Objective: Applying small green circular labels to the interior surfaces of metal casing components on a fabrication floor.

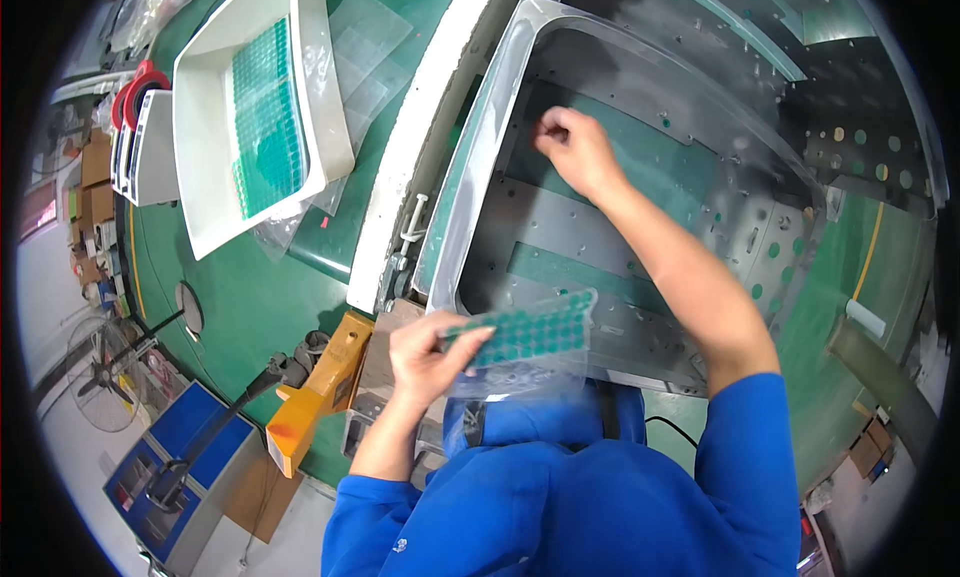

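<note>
My left hand [425, 357] pinches a clear sheet of round green stickers [540, 329] between thumb and fingers, near my body. The sheet's lower part is see-through and blurred. My right hand [580, 157] reaches over the inside of a large grey metal housing [600, 222], with its fingers curled together near the far left part of the floor. Whatever may be between those fingertips is too small to make out. Several green dots [774, 250] show on the housing's right inner wall.
At the left, a white plastic bin [330, 137] holds green sticker sheets [268, 117]. Clear plastic sheets [368, 32] lie beside it on the green surface. Red-handled scissors [140, 87] stand in a holder [155, 152]. A yellow metal part [320, 397] juts up near my left arm.
</note>
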`<state>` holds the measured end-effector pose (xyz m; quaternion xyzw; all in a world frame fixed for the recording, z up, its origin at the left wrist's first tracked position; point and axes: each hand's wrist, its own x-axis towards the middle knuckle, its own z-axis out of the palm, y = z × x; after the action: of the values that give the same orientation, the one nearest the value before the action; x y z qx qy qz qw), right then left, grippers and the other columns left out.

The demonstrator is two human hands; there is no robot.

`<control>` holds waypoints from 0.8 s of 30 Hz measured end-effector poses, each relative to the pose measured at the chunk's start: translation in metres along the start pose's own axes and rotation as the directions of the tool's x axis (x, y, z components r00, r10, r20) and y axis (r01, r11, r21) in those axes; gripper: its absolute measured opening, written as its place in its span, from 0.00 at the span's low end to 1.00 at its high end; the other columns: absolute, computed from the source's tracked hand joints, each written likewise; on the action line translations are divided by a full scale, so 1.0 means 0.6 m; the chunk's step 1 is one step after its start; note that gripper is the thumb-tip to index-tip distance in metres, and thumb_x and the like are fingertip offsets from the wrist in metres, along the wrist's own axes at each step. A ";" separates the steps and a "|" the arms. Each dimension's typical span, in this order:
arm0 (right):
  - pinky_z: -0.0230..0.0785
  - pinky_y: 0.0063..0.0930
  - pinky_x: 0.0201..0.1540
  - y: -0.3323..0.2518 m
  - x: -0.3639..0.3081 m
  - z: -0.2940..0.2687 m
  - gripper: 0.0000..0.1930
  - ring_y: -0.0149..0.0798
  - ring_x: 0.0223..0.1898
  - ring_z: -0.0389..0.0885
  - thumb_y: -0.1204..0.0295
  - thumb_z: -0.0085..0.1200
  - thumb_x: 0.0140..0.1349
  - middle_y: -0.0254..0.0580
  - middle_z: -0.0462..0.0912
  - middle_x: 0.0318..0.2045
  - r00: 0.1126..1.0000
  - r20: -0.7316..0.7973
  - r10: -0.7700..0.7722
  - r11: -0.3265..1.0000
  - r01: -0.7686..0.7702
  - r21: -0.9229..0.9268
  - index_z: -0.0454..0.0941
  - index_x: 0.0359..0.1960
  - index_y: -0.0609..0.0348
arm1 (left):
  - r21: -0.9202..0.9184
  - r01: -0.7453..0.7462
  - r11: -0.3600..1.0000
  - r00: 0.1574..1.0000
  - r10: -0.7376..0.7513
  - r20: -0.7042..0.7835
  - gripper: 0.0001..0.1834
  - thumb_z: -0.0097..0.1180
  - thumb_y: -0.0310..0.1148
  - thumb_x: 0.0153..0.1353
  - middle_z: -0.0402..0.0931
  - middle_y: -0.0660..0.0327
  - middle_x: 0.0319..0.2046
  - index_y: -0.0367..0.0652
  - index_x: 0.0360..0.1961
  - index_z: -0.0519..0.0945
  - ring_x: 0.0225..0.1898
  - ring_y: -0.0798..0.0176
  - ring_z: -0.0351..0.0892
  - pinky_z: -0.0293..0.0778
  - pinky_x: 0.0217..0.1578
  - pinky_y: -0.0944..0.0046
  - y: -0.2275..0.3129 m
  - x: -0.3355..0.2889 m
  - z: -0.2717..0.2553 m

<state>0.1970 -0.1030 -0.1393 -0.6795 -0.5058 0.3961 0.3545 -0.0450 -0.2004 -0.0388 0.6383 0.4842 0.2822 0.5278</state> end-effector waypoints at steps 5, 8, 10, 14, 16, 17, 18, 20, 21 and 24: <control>0.67 0.37 0.40 0.046 0.080 0.030 0.09 0.53 0.39 0.75 0.73 0.53 0.47 0.55 0.77 0.33 0.972 0.114 0.207 0.924 -0.156 -0.349 0.76 0.29 0.66 | -0.004 -0.083 0.997 0.993 0.083 0.080 0.06 0.62 0.22 0.44 0.74 0.59 0.17 0.37 0.23 0.76 0.17 0.71 0.72 0.63 0.16 0.75 -0.002 0.014 0.009; 0.67 0.37 0.41 0.042 0.086 0.033 0.10 0.53 0.41 0.74 0.72 0.52 0.48 0.56 0.77 0.35 0.952 0.168 0.254 0.907 -0.175 -0.382 0.77 0.30 0.66 | -0.055 -0.099 0.994 0.991 0.103 0.084 0.06 0.62 0.21 0.44 0.74 0.59 0.16 0.37 0.23 0.76 0.15 0.72 0.72 0.62 0.14 0.76 -0.009 0.015 0.009; 0.67 0.35 0.40 0.043 0.086 0.033 0.09 0.49 0.39 0.75 0.74 0.51 0.48 0.52 0.78 0.33 0.955 0.160 0.251 0.901 -0.171 -0.398 0.77 0.31 0.63 | -0.078 -0.089 0.993 0.991 0.096 0.092 0.06 0.62 0.21 0.44 0.74 0.59 0.16 0.37 0.23 0.76 0.14 0.73 0.71 0.62 0.13 0.76 -0.010 0.016 0.009; 0.68 0.34 0.39 0.038 0.086 0.036 0.09 0.48 0.39 0.75 0.72 0.52 0.48 0.50 0.78 0.34 0.955 0.166 0.248 0.880 -0.151 -0.450 0.78 0.31 0.62 | -0.082 -0.099 0.992 0.990 0.106 0.088 0.06 0.62 0.21 0.44 0.74 0.59 0.16 0.36 0.23 0.76 0.13 0.74 0.71 0.61 0.12 0.77 -0.012 0.017 0.010; 0.68 0.35 0.39 0.037 0.087 0.034 0.09 0.48 0.39 0.75 0.70 0.53 0.48 0.49 0.78 0.34 0.956 0.158 0.249 0.867 -0.147 -0.476 0.78 0.31 0.60 | -0.070 -0.129 0.989 0.987 0.135 0.092 0.06 0.62 0.21 0.44 0.74 0.59 0.16 0.35 0.23 0.76 0.13 0.74 0.71 0.61 0.11 0.77 -0.012 0.020 0.010; 0.67 0.34 0.37 0.041 0.086 0.037 0.09 0.45 0.37 0.76 0.73 0.52 0.48 0.45 0.79 0.32 0.960 0.137 0.242 0.856 -0.145 -0.497 0.78 0.33 0.56 | -0.074 -0.123 0.990 0.986 0.130 0.100 0.06 0.62 0.21 0.44 0.74 0.59 0.16 0.35 0.23 0.76 0.13 0.74 0.71 0.62 0.11 0.77 -0.011 0.021 0.009; 0.67 0.33 0.35 0.039 0.086 0.039 0.10 0.43 0.35 0.77 0.76 0.52 0.47 0.41 0.79 0.31 0.965 0.119 0.234 0.844 -0.141 -0.517 0.78 0.34 0.52 | -0.077 -0.117 0.990 0.987 0.124 0.106 0.06 0.62 0.20 0.44 0.74 0.59 0.16 0.35 0.23 0.76 0.13 0.74 0.71 0.62 0.11 0.77 -0.009 0.022 0.009; 0.67 0.34 0.35 0.035 0.085 0.039 0.10 0.44 0.35 0.76 0.74 0.52 0.48 0.41 0.79 0.31 0.964 0.122 0.234 0.849 -0.142 -0.509 0.78 0.34 0.51 | -0.080 -0.106 0.991 0.987 0.115 0.113 0.06 0.61 0.20 0.44 0.74 0.58 0.16 0.35 0.24 0.76 0.13 0.74 0.71 0.62 0.11 0.77 -0.007 0.022 0.008; 0.67 0.35 0.35 0.031 0.084 0.037 0.09 0.44 0.35 0.76 0.73 0.52 0.48 0.41 0.79 0.31 0.964 0.124 0.234 0.852 -0.141 -0.505 0.78 0.34 0.51 | -0.080 -0.102 0.992 0.987 0.111 0.113 0.06 0.61 0.20 0.44 0.74 0.58 0.16 0.35 0.24 0.76 0.13 0.74 0.71 0.62 0.11 0.77 -0.006 0.022 0.008; 0.67 0.36 0.35 0.021 0.082 0.031 0.09 0.46 0.35 0.76 0.70 0.52 0.49 0.42 0.79 0.31 0.968 0.144 0.205 0.857 -0.106 -0.504 0.78 0.33 0.50 | -0.083 -0.097 0.992 0.988 0.105 0.109 0.06 0.61 0.20 0.45 0.74 0.59 0.16 0.35 0.24 0.76 0.13 0.74 0.71 0.62 0.11 0.77 -0.005 0.022 0.009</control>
<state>0.1940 -0.0570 -0.1671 -0.7444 -0.5650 0.3454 0.0856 -0.0364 -0.1905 -0.0452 0.6559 0.4093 0.2906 0.5637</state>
